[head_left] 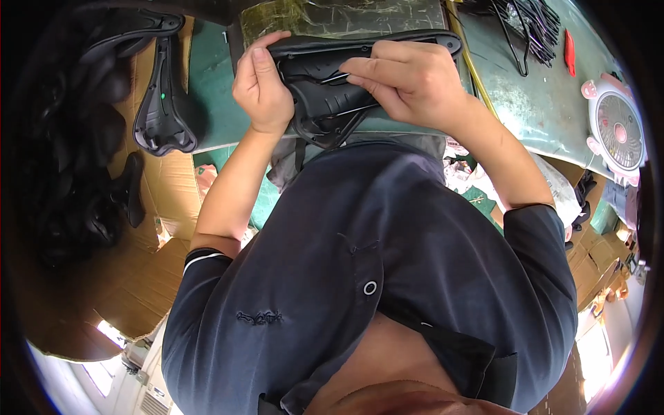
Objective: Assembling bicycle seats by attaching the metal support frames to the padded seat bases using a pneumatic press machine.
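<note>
A black bicycle saddle lies underside up at the table's near edge, its narrow nose toward the right. My left hand is closed round its wide left end, thumb raised along the rim. Over the saddle's middle, my right hand pinches a thin dark metal rod, which looks like a saddle rail. The rod's far part is hidden behind my fingers. Another black saddle with a green dot on its underside lies to the left.
Black saddles pile up in a cardboard box at the left. Bent black rods lie at the far right of the green table, near a red-handled tool. A small fan stands at the right edge.
</note>
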The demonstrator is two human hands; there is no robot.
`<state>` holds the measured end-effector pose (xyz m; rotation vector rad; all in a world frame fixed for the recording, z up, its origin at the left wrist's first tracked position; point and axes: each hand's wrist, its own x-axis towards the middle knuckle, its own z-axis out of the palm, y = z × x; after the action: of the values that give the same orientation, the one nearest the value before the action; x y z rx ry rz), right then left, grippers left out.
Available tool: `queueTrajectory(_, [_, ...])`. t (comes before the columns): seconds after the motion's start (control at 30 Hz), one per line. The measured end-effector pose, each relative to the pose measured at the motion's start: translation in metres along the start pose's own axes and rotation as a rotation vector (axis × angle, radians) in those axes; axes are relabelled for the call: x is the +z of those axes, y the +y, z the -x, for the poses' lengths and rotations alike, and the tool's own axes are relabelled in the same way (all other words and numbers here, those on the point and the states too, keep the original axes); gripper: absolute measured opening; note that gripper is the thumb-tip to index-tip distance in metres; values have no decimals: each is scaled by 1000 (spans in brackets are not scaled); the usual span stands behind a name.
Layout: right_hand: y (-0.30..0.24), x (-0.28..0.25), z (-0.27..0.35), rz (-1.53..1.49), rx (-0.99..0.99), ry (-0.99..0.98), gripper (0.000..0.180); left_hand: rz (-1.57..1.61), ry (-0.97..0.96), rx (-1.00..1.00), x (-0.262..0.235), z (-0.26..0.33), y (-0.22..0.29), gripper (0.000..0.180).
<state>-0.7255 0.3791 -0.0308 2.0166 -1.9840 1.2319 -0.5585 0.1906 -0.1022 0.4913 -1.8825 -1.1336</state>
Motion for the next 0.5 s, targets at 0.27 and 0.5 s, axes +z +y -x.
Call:
queueTrajectory(0.27, [4,-1,-2,-82,107,-60,16,-31,-1,30,2,0,-3,46])
queueTrajectory(0.5, [16,7,-29,-23,-27,-145,13,-35,-4,-24,0,-1,4,44])
